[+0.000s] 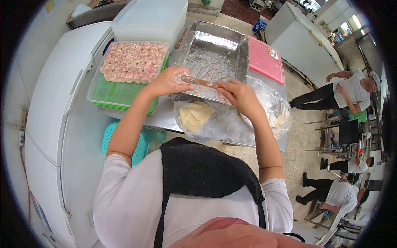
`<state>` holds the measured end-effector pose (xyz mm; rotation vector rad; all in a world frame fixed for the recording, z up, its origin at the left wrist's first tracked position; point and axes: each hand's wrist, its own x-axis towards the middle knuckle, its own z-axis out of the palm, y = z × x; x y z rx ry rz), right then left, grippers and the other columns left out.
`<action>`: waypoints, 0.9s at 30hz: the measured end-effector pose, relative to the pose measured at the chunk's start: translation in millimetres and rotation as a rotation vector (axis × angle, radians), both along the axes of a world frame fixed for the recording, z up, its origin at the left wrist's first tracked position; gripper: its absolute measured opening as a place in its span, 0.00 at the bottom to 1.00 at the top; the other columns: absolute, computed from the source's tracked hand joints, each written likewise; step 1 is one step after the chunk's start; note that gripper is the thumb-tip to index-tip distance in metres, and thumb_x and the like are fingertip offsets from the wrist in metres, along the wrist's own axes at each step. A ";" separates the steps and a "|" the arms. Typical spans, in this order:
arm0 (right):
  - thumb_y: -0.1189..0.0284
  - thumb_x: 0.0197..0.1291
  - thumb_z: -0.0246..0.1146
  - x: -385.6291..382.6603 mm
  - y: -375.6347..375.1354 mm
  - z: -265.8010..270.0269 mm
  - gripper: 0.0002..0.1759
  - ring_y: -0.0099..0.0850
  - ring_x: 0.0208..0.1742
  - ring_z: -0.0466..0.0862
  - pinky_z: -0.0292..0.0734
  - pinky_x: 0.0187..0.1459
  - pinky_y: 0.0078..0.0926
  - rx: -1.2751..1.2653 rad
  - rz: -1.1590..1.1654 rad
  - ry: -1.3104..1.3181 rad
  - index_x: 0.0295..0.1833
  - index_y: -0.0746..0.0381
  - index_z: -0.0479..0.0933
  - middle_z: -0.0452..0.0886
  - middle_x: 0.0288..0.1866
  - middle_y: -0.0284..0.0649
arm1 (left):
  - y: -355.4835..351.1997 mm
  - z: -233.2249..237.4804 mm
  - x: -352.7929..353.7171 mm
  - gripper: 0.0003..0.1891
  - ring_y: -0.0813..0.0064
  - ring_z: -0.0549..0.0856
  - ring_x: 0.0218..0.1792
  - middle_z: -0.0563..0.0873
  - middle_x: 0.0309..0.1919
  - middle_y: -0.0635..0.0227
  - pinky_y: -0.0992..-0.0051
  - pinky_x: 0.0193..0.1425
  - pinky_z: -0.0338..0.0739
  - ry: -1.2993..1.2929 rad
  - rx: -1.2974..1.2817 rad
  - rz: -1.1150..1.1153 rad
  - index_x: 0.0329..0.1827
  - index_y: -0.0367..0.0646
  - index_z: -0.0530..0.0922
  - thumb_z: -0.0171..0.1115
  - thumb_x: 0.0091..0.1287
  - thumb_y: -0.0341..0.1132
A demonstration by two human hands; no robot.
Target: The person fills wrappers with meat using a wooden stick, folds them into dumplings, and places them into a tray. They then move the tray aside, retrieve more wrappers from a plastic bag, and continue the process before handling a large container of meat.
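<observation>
My right hand [239, 96] grips one end of a flat brown stick [202, 82], held level over the near edge of a metal pan [215, 43]. The stick's other end meets my left hand [170, 81], whose curled fingers are smeared with pale filling; what lies inside them is hidden. Thin streaks of pinkish filling coat the pan floor. Just below my hands, a stack of pale dough wrappers [194, 116] rests on plastic sheeting [227, 126]. To the left, rows of open-topped pink dumplings [132, 62] fill part of a clear container with a green base [115, 93].
Stacked clear containers [151, 18] stand at the back left beside a white freezer [78, 82]. A pink lid [264, 60] and a crumpled plastic bag [275, 111] lie on the right. Below the table is a turquoise basket [109, 136]. Several people work at far right.
</observation>
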<state>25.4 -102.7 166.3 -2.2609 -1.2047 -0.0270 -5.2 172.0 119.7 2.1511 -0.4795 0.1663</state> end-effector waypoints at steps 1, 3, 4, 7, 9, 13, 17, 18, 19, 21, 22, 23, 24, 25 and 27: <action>0.62 0.66 0.60 -14.6 7.4 11.5 0.15 0.46 0.37 0.82 0.78 0.38 0.41 -0.035 -0.102 -0.086 0.53 0.56 0.82 0.81 0.34 0.45 | 8.8 -2.1 -5.9 0.20 0.62 0.83 0.42 0.85 0.39 0.59 0.69 0.50 0.75 0.023 -0.026 0.069 0.40 0.40 0.80 0.76 0.52 0.44; 0.60 0.66 0.60 -34.3 26.2 9.8 0.14 0.44 0.32 0.82 0.78 0.33 0.42 -0.038 -0.167 -0.190 0.52 0.53 0.82 0.78 0.30 0.41 | 26.2 -1.1 -9.1 0.22 0.62 0.83 0.43 0.85 0.39 0.58 0.68 0.51 0.75 0.027 -0.011 0.011 0.41 0.40 0.80 0.77 0.52 0.46; 0.60 0.66 0.60 -38.5 34.1 5.3 0.14 0.44 0.32 0.82 0.78 0.33 0.42 -0.039 -0.162 -0.191 0.52 0.53 0.82 0.78 0.30 0.41 | 33.3 -0.4 -10.2 0.24 0.61 0.83 0.44 0.85 0.40 0.56 0.68 0.52 0.75 0.029 0.005 -0.049 0.43 0.40 0.80 0.77 0.51 0.47; 0.62 0.66 0.60 -46.0 49.6 5.6 0.14 0.45 0.34 0.83 0.77 0.34 0.41 -0.128 -0.185 -0.199 0.53 0.55 0.81 0.79 0.31 0.43 | 50.8 -6.6 -19.5 0.28 0.63 0.83 0.45 0.85 0.43 0.57 0.67 0.53 0.75 0.076 -0.030 -0.048 0.48 0.41 0.80 0.78 0.50 0.50; 0.62 0.67 0.59 -60.4 58.5 16.4 0.15 0.46 0.35 0.82 0.77 0.35 0.41 -0.048 -0.176 -0.092 0.54 0.57 0.80 0.79 0.33 0.46 | 64.2 -33.4 -20.6 0.26 0.67 0.82 0.46 0.85 0.43 0.61 0.68 0.55 0.75 -0.030 -0.035 0.027 0.49 0.43 0.80 0.78 0.50 0.46; 0.65 0.69 0.58 -85.3 95.3 -7.4 0.16 0.53 0.40 0.81 0.75 0.43 0.41 0.051 -0.132 0.070 0.54 0.64 0.79 0.81 0.40 0.55 | 78.4 4.3 -52.4 0.22 0.71 0.83 0.46 0.86 0.42 0.66 0.67 0.56 0.76 0.081 -0.154 -0.059 0.47 0.44 0.81 0.79 0.51 0.42; 0.69 0.70 0.57 -92.7 109.5 -34.2 0.16 0.35 0.41 0.83 0.74 0.46 0.29 0.092 -0.166 0.183 0.57 0.68 0.77 0.84 0.40 0.46 | 117.8 7.8 -72.4 0.20 0.72 0.83 0.44 0.86 0.40 0.66 0.69 0.52 0.77 0.172 0.000 0.095 0.44 0.43 0.82 0.78 0.52 0.42; 0.69 0.71 0.57 -92.0 106.5 -41.8 0.16 0.30 0.38 0.82 0.74 0.42 0.26 0.186 -0.146 0.131 0.58 0.67 0.77 0.84 0.37 0.42 | 136.2 2.3 -75.1 0.20 0.72 0.83 0.44 0.86 0.41 0.66 0.70 0.52 0.77 0.052 0.097 0.127 0.45 0.43 0.81 0.78 0.53 0.41; 0.69 0.71 0.57 -93.3 102.1 -47.0 0.16 0.30 0.38 0.82 0.74 0.42 0.26 0.181 -0.137 0.133 0.58 0.67 0.77 0.84 0.37 0.42 | 155.5 4.2 -80.3 0.21 0.71 0.83 0.46 0.85 0.44 0.64 0.70 0.54 0.77 0.054 -0.059 0.052 0.49 0.44 0.80 0.76 0.54 0.39; 0.68 0.72 0.57 -96.5 88.1 -54.2 0.17 0.17 0.27 0.74 0.67 0.30 0.17 0.225 -0.322 0.291 0.58 0.66 0.78 0.77 0.28 0.29 | 202.3 -20.5 -82.3 0.23 0.71 0.82 0.50 0.85 0.47 0.63 0.68 0.57 0.76 0.051 -0.171 0.200 0.54 0.44 0.78 0.74 0.56 0.37; 0.68 0.72 0.57 -97.8 79.7 -57.0 0.17 0.17 0.27 0.74 0.67 0.30 0.17 0.224 -0.317 0.290 0.58 0.66 0.78 0.77 0.28 0.29 | 221.0 -21.6 -90.1 0.24 0.67 0.83 0.50 0.83 0.49 0.61 0.66 0.57 0.76 0.070 -0.139 0.302 0.55 0.44 0.78 0.74 0.54 0.37; 0.68 0.72 0.57 -99.9 70.1 -59.6 0.16 0.17 0.26 0.72 0.67 0.28 0.17 0.252 -0.373 0.427 0.58 0.66 0.78 0.74 0.26 0.27 | 237.6 -22.9 -97.3 0.25 0.64 0.83 0.50 0.82 0.52 0.60 0.65 0.58 0.76 0.092 -0.106 0.403 0.55 0.44 0.79 0.74 0.53 0.37; 0.67 0.71 0.57 -102.9 61.8 -62.6 0.16 0.16 0.25 0.70 0.66 0.27 0.17 0.281 -0.431 0.565 0.57 0.65 0.78 0.72 0.25 0.26 | 254.4 -30.6 -101.0 0.25 0.64 0.83 0.50 0.82 0.52 0.60 0.65 0.58 0.76 0.093 -0.107 0.405 0.55 0.44 0.79 0.74 0.53 0.37; 0.67 0.71 0.57 -107.4 54.8 -66.4 0.16 0.16 0.25 0.70 0.66 0.27 0.17 0.280 -0.432 0.568 0.57 0.65 0.78 0.72 0.25 0.26 | 268.0 -39.3 -103.6 0.25 0.61 0.81 0.53 0.79 0.56 0.59 0.63 0.59 0.75 0.004 0.097 0.539 0.55 0.44 0.79 0.73 0.53 0.36; 0.67 0.72 0.57 -115.7 44.1 -73.7 0.16 0.11 0.20 0.61 0.56 0.22 0.12 0.436 -0.516 0.725 0.58 0.63 0.79 0.64 0.23 0.20 | 278.7 -46.5 -104.6 0.25 0.59 0.80 0.55 0.76 0.60 0.59 0.62 0.59 0.74 -0.086 0.304 0.666 0.55 0.44 0.79 0.72 0.53 0.36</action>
